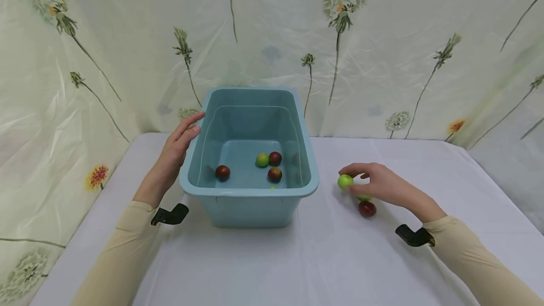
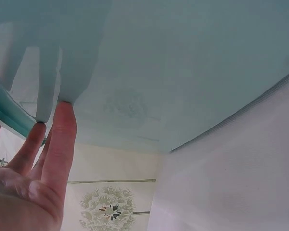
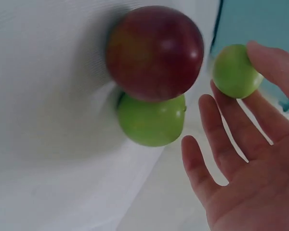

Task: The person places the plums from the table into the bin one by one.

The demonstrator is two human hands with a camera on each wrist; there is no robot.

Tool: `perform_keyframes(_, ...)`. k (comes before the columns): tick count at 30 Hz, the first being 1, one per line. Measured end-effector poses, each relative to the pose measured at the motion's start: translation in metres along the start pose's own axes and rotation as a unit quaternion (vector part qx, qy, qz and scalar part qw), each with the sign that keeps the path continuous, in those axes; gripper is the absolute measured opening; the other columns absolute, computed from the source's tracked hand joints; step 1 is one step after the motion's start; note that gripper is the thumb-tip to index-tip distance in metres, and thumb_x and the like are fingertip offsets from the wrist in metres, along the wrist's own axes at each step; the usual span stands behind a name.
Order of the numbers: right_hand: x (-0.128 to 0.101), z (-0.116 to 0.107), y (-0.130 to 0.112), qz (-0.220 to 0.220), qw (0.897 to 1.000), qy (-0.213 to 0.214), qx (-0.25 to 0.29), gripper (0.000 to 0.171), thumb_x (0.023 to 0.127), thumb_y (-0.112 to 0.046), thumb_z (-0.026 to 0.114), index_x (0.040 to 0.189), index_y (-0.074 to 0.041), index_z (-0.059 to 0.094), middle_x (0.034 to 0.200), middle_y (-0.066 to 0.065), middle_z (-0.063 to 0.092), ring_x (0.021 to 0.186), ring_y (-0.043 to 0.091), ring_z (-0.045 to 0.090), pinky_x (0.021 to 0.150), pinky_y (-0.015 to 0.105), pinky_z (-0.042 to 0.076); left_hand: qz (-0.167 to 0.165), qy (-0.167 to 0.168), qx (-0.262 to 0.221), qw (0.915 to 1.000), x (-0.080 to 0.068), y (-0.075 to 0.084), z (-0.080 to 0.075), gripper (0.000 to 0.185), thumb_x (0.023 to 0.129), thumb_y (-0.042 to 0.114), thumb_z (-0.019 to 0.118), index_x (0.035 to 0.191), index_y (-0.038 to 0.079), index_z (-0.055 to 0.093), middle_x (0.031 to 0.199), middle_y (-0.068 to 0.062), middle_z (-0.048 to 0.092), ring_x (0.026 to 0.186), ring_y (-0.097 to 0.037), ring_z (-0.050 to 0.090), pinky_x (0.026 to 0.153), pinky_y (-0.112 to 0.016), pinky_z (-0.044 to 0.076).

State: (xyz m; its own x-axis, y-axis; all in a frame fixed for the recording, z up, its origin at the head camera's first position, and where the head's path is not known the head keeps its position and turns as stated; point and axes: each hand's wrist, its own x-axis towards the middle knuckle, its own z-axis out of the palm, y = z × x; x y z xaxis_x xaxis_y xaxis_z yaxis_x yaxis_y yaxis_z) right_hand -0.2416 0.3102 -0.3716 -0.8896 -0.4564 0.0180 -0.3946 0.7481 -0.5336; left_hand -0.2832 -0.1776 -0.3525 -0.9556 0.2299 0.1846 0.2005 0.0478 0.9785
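We see a light blue plastic tub [image 1: 250, 192] standing on a table under a white cloth [image 1: 297, 259], its long axis running away from us toward the flowered curtain [image 1: 382, 51] behind it, its open top facing up.

The left hand [image 1: 176, 150] lies flat against the tub's left outer wall near the rim, fingers [image 2: 58, 139] straight and together, tips touching the plastic; it grips nothing.

To the right of the tub, the right hand [image 1: 378, 183] pinches a small green fruit [image 1: 345, 181] between thumb and fingertip. In the right wrist view that fruit [image 3: 236, 71] sits at the fingertips while the other fingers [image 3: 221, 139] stay spread and loose. The fruit is round, so we cannot tell which way it points. It is near the tub's right wall, apart from it.

Just beside it, further from the tub, a second green fruit [image 3: 151, 120] and a dark red fruit [image 3: 154, 50] lie on the cloth, touching each other.

Inside the tub, on its floor, lie three dark red fruits [image 1: 275, 174] and one green one [image 1: 262, 159], the green touching a red.
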Motion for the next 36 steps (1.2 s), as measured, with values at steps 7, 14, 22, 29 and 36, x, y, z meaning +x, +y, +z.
perform_keyframes(7, 0.01, -0.001, -0.006, -0.011, 0.999, 0.028, 0.015, 0.039, 0.09, -0.027, 0.074, 0.125, -0.012, 0.065, 0.116, -0.003, 0.067, 0.109, 0.021, 0.06, 0.091, 0.053, 0.045, -0.009, 0.0, -0.001, 1.0, 0.0, 0.001, -0.001, 0.053, 0.102, 0.048, 0.047, 0.151, 0.031, 0.039, 0.143, -0.008, 0.04, 0.128, -0.025, 0.041, 0.102, -0.049, 0.034)
perform_keyframes(14, 0.018, -0.002, -0.014, -0.016, 0.998, 0.051, 0.027, 0.039, 0.091, -0.034, 0.072, 0.126, -0.017, 0.065, 0.118, -0.004, 0.066, 0.11, 0.02, 0.059, 0.092, 0.051, 0.045, -0.011, 0.003, -0.001, 0.9999, -0.001, 0.002, -0.001, 0.053, 0.101, 0.049, 0.048, 0.15, 0.032, 0.039, 0.142, -0.008, 0.041, 0.127, -0.025, 0.042, 0.098, -0.045, 0.037)
perform_keyframes(22, 0.025, -0.001, -0.023, -0.015, 0.996, 0.076, 0.047, 0.044, 0.093, -0.038, 0.069, 0.13, -0.015, 0.062, 0.122, -0.001, 0.065, 0.111, 0.024, 0.057, 0.093, 0.052, 0.045, -0.015, 0.008, -0.002, 0.9999, 0.0, 0.001, 0.0, 0.053, 0.101, 0.049, 0.049, 0.15, 0.032, 0.04, 0.141, -0.008, 0.042, 0.127, -0.026, 0.043, 0.098, -0.045, 0.038)
perform_keyframes(29, 0.031, 0.001, -0.03, -0.002, 0.991, 0.113, 0.069, 0.044, 0.093, -0.037, 0.069, 0.13, -0.015, 0.062, 0.123, 0.001, 0.064, 0.109, 0.023, 0.058, 0.091, 0.048, 0.048, -0.015, 0.007, 0.001, 0.9999, 0.0, 0.002, 0.001, 0.053, 0.1, 0.05, 0.049, 0.15, 0.033, 0.04, 0.141, -0.008, 0.042, 0.127, -0.026, 0.043, 0.097, -0.045, 0.038)
perform_keyframes(36, 0.039, -0.001, -0.039, -0.021, 0.984, 0.149, 0.091, 0.043, 0.092, -0.031, 0.071, 0.132, -0.017, 0.062, 0.121, 0.002, 0.066, 0.11, 0.02, 0.059, 0.09, 0.038, 0.048, -0.014, 0.005, 0.005, 0.9999, -0.002, 0.003, 0.001, 0.053, 0.101, 0.049, 0.047, 0.15, 0.033, 0.039, 0.142, -0.007, 0.042, 0.127, -0.025, 0.043, 0.1, -0.048, 0.035)
